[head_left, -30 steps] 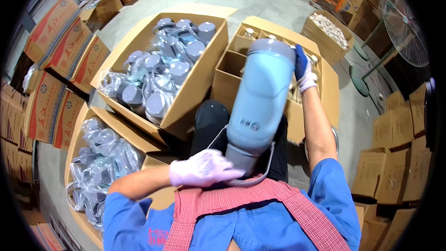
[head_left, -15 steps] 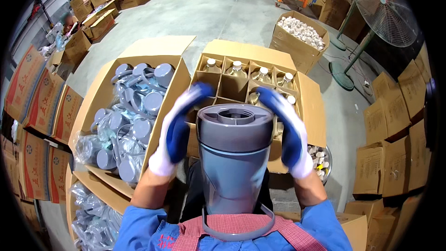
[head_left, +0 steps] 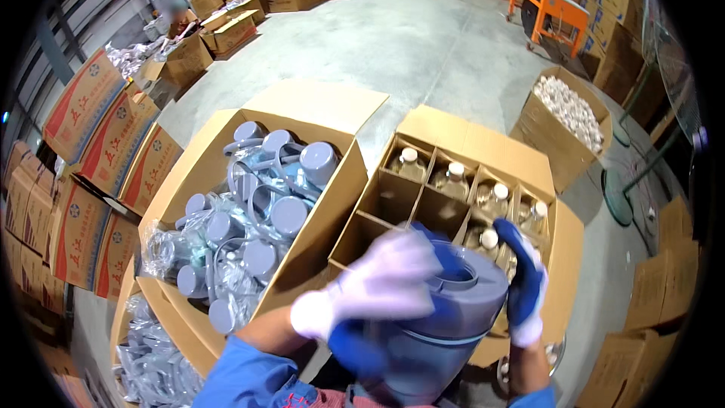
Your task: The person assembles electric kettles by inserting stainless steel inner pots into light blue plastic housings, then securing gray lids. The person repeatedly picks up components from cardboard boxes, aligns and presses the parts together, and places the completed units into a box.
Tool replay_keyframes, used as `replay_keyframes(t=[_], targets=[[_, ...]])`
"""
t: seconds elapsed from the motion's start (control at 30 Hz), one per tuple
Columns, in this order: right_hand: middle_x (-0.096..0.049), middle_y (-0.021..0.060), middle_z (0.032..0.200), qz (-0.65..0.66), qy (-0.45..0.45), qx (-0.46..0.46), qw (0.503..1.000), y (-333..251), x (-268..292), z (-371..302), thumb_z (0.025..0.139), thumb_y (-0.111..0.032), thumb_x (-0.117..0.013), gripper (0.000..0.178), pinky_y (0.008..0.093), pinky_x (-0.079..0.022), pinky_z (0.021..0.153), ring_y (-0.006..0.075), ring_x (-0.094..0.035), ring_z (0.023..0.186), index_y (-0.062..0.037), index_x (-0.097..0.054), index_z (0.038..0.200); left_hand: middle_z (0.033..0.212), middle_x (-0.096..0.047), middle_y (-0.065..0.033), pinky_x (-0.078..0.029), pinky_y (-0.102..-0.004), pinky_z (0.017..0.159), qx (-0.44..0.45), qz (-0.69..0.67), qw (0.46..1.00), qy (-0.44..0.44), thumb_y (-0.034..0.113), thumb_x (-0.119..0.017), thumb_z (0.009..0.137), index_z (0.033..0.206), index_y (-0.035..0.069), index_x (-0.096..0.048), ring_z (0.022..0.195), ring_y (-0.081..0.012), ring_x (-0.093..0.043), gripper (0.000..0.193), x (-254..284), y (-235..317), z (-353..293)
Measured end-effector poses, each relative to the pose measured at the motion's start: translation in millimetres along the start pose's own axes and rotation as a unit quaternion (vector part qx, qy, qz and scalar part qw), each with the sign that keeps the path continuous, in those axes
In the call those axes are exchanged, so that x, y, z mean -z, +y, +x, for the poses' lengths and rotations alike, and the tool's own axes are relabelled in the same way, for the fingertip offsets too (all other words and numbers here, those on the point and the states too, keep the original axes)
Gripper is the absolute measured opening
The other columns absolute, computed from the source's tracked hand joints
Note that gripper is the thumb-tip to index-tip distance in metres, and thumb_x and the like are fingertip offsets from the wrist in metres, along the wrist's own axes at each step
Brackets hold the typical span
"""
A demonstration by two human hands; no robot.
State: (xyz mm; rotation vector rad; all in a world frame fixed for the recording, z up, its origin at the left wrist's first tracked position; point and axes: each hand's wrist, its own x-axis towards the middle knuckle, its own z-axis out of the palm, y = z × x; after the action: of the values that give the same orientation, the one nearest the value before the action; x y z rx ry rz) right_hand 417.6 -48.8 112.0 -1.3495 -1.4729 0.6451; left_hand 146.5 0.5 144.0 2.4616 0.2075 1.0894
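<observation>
In front of my body is a blue-grey thermos casing (head_left: 483,283) with a darker grey collar and a round opening on top, leaning to the right. My left hand (head_left: 385,276), in a white and blue work glove, reaches across its upper left side; motion blurs the fingers, so its grip does not show. My right hand (head_left: 525,279), gloved the same way, stands at the collar's right side with fingers stretched out; whether it touches is unclear. Beyond is a divided carton (head_left: 572,257) with glass bottles (head_left: 455,181) under white caps, several of its compartments without bottles.
At left, an open carton (head_left: 325,215) holds grey-blue casings with handles, some in clear plastic. Another carton of wrapped parts lies below it. A box of small white pieces (head_left: 566,113) stands far right, a fan stand (head_left: 618,196) beside it. Stacked cartons (head_left: 83,230) line the left.
The view has swung left. The casing has gone from upright to leaning right. My left hand has moved from beside the casing to across its upper left; my right hand stays near the collar.
</observation>
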Motion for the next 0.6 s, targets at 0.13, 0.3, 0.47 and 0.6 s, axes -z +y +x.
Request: replay_keyframes(t=[0.13, 0.3, 0.47, 0.6], targets=[[-0.062, 0.0218, 0.132, 0.179, -0.19, 0.015, 0.965, 3, -10, 38, 0.096, -0.073, -0.036, 0.087, 0.0478, -0.037, 0.114, 0.0327, -0.057, 0.127, 0.0044, -0.063, 0.126, 0.147, -0.046, -0.0221, -0.031, -0.0437, 0.117, 0.217, -0.047, 0.975, 0.029, 0.031, -0.064, 0.091, 0.145, -0.001, -0.044, 0.142, -0.0385, -0.04, 0.066, -2, -42, 9], [-0.064, 0.0197, 0.13, 0.197, -0.169, 0.097, 0.961, 39, -19, 73, 0.093, -0.081, -0.027, 0.1, 0.0401, -0.038, 0.113, 0.0298, -0.056, 0.129, 0.0067, -0.063, 0.127, 0.138, -0.056, -0.0187, -0.039, -0.0462, 0.107, 0.124, -0.104, 0.987, 0.013, 0.039, -0.068, 0.085, 0.138, 0.002, -0.054, 0.127, -0.0379, -0.053, 0.066, -10, -95, 37], [-0.067, 0.0134, 0.123, 0.592, 0.015, -0.205, 0.779, 193, -37, 123, 0.106, -0.05, -0.037, 0.058, 0.0418, -0.046, 0.105, 0.0293, -0.061, 0.117, -0.0007, -0.058, 0.131, 0.13, -0.064, -0.0106, -0.044, -0.0362, 0.104, 0.429, -0.229, 0.852, 0.192, 0.031, -0.049, 0.104, 0.132, 0.003, -0.06, 0.118, -0.0234, -0.06, 0.041, -53, -281, 62], [-0.056, 0.0162, 0.141, 0.434, 0.006, -0.133, 0.891, 263, -38, 77, 0.107, -0.046, -0.033, 0.059, 0.0454, -0.041, 0.112, 0.0307, -0.054, 0.126, -0.0022, -0.049, 0.143, 0.14, -0.054, -0.0189, -0.044, -0.0435, 0.106, 0.494, 0.232, 0.838, 0.013, 0.031, -0.056, 0.099, 0.146, 0.008, -0.046, 0.127, -0.0356, -0.054, 0.053, -96, -409, -13]])
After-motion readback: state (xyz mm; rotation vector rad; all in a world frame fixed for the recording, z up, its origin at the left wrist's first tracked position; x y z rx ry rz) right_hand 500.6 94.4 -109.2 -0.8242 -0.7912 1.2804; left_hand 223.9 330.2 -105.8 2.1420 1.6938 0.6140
